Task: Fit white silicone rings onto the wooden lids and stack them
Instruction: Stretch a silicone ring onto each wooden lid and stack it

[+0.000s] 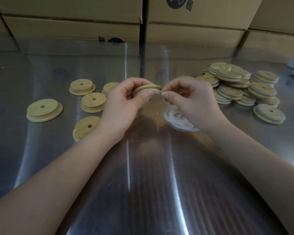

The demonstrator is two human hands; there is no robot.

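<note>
Wooden lid [147, 89]: held edge-on above the bench [143, 167], gripped by left hand [124, 106], thumb pressing white silicone ring [157, 91] to its rim. Right hand [192, 99] pinches the ring's free side. Advice: seat ring evenly round, untwisted. Loose rings [178, 119] beneath; 5 bare lids [44, 110] left; ringed lids [236, 85] heaped right.

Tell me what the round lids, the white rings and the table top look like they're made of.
Lids: pale wood, possibly bamboo, matt; fine straight grain shows. White rings: thin, milky, soft-looking, likely silicone; the ring the right hand pinches bends against the held lid. Table: metal, probably stainless steel, brushed; streaky reflections.
</note>
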